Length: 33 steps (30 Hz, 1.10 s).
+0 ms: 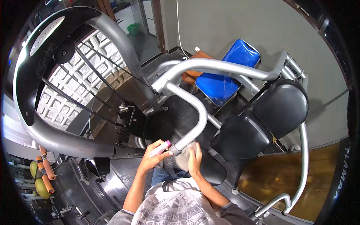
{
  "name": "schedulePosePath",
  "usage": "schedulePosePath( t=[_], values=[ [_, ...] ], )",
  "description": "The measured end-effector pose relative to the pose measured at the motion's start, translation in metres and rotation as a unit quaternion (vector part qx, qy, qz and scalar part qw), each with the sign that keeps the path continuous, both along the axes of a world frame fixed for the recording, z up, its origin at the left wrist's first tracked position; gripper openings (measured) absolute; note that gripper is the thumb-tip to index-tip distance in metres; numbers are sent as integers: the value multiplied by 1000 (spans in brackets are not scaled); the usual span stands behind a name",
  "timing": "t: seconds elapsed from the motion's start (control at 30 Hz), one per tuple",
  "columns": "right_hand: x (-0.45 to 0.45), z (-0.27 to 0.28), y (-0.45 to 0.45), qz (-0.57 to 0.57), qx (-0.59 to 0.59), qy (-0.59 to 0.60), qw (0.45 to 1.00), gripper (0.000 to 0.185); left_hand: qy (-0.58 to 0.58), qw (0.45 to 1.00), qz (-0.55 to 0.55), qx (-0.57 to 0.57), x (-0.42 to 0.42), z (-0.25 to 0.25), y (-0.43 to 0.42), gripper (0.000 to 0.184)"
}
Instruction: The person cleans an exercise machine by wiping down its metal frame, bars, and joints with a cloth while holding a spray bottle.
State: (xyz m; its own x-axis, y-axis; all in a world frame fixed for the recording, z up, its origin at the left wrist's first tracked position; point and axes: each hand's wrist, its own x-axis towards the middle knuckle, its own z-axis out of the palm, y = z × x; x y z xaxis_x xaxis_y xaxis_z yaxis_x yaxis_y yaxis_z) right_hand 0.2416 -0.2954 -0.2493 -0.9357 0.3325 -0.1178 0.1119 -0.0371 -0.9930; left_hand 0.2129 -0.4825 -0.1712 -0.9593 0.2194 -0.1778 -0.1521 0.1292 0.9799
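Note:
My left hand [150, 160] is closed around a small pale-pink bottle [159, 149] with a brighter pink top. It is close to the lower end of a curved silver bar [195, 129] on an exercise machine; whether thumb and bar touch, I cannot tell. On the other side of the bar end, my right hand [194, 160] grips a light grey-beige cloth [182, 160]. Part of that cloth lies against or just behind the bar end. Below and beyond both hands are black padded parts of the machine [214, 170].
A black seat and backrest [280, 108] stand to the right, framed by silver tubes. Blue padded chair parts [218, 88] rest near the grey wall. On the left rises the machine's large frame [56, 138] with dark rods. Orange rollers [47, 170] are at far left.

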Motion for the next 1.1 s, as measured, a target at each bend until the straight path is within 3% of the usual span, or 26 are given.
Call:
schedulePosePath(
  t=[0.03,0.07,0.1,0.17,0.2,0.3,0.37,0.43,0.5,0.53,0.57,0.63,0.67,0.77,0.9,1.1],
  values=[
    [0,-4,0,48,38,-41,997,41,6,1000,-2,-1,0,0,0,29],
    [2,-8,-2,51,-68,-28,996,39,12,1000,-5,-2,0,0,0,29],
    [-3,0,4,50,-68,-28,996,39,12,1000,-5,-1,0,0,0,29],
    [-17,11,28,151,-197,-106,963,31,3,1000,-7,0,0,1,0,28],
    [-25,15,36,147,-267,-114,946,26,4,1000,-7,0,0,1,0,28],
    [-47,39,54,97,-311,-99,940,27,9,1000,-7,-11,0,2,1,28],
    [-63,69,56,52,-302,-29,952,33,11,1000,1,-24,1,2,2,28],
    [-66,59,65,-2,-293,-27,956,46,14,1000,4,-22,2,2,2,28],
    [-63,41,49,-104,-147,35,983,48,15,1000,7,-19,3,0,1,28],
    [-52,48,42,-18,-92,23,995,41,20,999,11,-26,3,-3,0,29],
    [-42,55,34,-20,-8,43,999,30,26,999,14,-32,3,-4,1,29],
    [-19,34,16,3,51,88,995,27,84,995,21,-42,1,-4,3,31],
    [-6,36,8,22,74,69,995,28,142,988,30,-55,0,-3,3,33],
    [6,45,3,57,119,67,989,31,145,986,26,-79,-2,0,0,35],
    [-34,67,26,-22,93,112,989,27,137,987,41,-76,-7,4,10,33],
    [-74,90,57,-39,228,181,956,31,154,976,150,-22,-27,-4,42,17]
  ],
)
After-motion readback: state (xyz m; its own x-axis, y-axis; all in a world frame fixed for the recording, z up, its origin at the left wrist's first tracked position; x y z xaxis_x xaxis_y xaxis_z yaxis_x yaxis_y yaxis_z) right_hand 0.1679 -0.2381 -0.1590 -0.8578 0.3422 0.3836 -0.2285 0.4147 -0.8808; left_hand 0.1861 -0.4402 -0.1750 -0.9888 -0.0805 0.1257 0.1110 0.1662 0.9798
